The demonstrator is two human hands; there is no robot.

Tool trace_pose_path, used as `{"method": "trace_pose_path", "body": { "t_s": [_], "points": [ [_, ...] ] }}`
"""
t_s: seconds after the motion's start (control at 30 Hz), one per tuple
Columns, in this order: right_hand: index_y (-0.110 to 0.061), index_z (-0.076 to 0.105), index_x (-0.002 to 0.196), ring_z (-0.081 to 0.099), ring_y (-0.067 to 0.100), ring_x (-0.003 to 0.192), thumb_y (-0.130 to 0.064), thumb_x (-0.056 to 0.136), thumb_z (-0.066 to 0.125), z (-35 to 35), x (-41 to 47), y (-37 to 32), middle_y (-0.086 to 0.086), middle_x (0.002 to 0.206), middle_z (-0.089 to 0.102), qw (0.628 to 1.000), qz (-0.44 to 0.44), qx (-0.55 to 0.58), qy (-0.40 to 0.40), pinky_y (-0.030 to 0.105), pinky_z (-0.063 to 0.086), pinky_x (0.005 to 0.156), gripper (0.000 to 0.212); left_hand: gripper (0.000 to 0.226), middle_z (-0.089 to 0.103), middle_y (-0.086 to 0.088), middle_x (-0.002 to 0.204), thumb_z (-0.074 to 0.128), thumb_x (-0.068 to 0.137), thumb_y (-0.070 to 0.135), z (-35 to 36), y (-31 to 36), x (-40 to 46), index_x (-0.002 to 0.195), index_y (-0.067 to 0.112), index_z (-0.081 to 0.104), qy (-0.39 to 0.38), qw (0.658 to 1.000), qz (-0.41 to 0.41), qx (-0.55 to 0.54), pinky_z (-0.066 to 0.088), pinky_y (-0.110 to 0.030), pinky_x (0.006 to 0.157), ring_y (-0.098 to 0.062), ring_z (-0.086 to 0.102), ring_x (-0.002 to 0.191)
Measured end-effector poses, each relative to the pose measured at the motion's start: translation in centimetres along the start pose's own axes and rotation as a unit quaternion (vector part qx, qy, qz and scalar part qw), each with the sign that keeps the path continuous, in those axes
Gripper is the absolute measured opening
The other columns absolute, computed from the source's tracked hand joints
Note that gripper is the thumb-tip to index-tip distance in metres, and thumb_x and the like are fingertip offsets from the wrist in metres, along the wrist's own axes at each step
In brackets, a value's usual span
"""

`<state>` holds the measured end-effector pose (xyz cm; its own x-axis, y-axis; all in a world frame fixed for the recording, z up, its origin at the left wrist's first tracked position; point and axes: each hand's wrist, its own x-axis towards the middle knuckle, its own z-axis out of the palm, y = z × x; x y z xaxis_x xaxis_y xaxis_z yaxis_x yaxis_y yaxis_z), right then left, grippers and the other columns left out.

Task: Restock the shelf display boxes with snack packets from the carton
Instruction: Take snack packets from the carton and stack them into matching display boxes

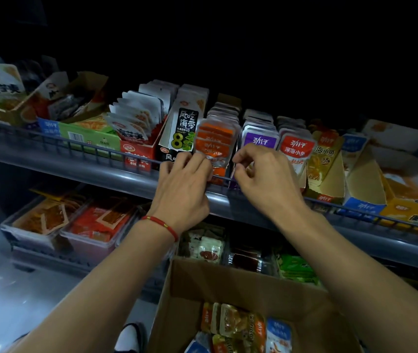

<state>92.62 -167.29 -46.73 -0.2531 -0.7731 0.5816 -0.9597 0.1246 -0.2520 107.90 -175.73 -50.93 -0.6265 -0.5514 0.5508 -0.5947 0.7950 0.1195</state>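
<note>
Orange snack packets [215, 141] stand in a row in a display box on the upper shelf. My left hand [182, 184], with a red cord on its wrist, has its fingertips on the lower edge of the front orange packets. My right hand [264, 179] is beside them with curled fingers at the front of the purple packets' box [260, 141]; whether it pinches anything I cannot tell. The brown carton [230, 289] sits below, with orange, yellow and blue packets [243, 327] inside.
Red packets [295, 149], a black seaweed box [179, 133] and yellow and blue display boxes [363, 184] flank the row. A wire rail [75, 146] fronts the upper shelf. Clear tubs [88, 225] of snacks fill the lower shelf. Above the shelf all is dark.
</note>
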Motion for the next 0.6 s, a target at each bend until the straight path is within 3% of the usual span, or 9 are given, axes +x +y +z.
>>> {"method": "trace_pose_path", "body": {
  "t_s": [0.23,0.43,0.5,0.6],
  "points": [
    [-0.025,0.066,0.102,0.058,0.010,0.084,-0.019,0.094,0.061,-0.9,-2.1,0.1,-0.009,0.096,0.066,1.000,-0.016,0.016,-0.013,0.035,0.054,0.075,0.011,0.042,0.046,0.001,0.128,0.069,0.071,0.019,0.0,0.6,-0.7,0.107,0.021,0.047,-0.016,1.000,0.004,-0.016,0.039,-0.044,0.094,-0.024,0.038,0.120],
    [-0.028,0.063,0.105,0.056,0.009,0.084,-0.022,0.094,0.061,-2.2,-8.2,2.7,-0.013,0.097,0.061,0.996,-0.005,0.006,-0.089,0.035,0.050,0.073,0.012,0.037,0.054,-0.008,0.122,0.068,0.072,0.013,1.2,3.3,-4.6,0.108,0.013,0.059,-0.001,0.998,0.035,-0.043,0.047,-0.045,0.086,-0.030,0.047,0.114],
    [-0.029,0.064,0.105,0.055,0.007,0.082,-0.024,0.094,0.062,-2.1,-10.9,4.5,-0.013,0.097,0.062,0.992,0.002,-0.004,-0.127,0.035,0.051,0.072,0.012,0.034,0.056,-0.005,0.116,0.064,0.072,0.017,2.2,5.0,-6.6,0.106,0.017,0.061,-0.039,0.995,0.066,-0.063,0.047,-0.044,0.084,-0.028,0.049,0.110],
    [-0.032,0.062,0.108,0.058,0.005,0.083,-0.029,0.096,0.059,-1.7,-15.0,7.3,-0.013,0.098,0.062,0.976,0.020,-0.036,-0.215,0.031,0.053,0.075,0.013,0.034,0.058,-0.002,0.118,0.060,0.080,0.024,4.7,7.6,-9.5,0.114,0.021,0.061,-0.172,0.977,0.105,-0.075,0.049,-0.043,0.089,-0.025,0.049,0.113]
  ]
}}
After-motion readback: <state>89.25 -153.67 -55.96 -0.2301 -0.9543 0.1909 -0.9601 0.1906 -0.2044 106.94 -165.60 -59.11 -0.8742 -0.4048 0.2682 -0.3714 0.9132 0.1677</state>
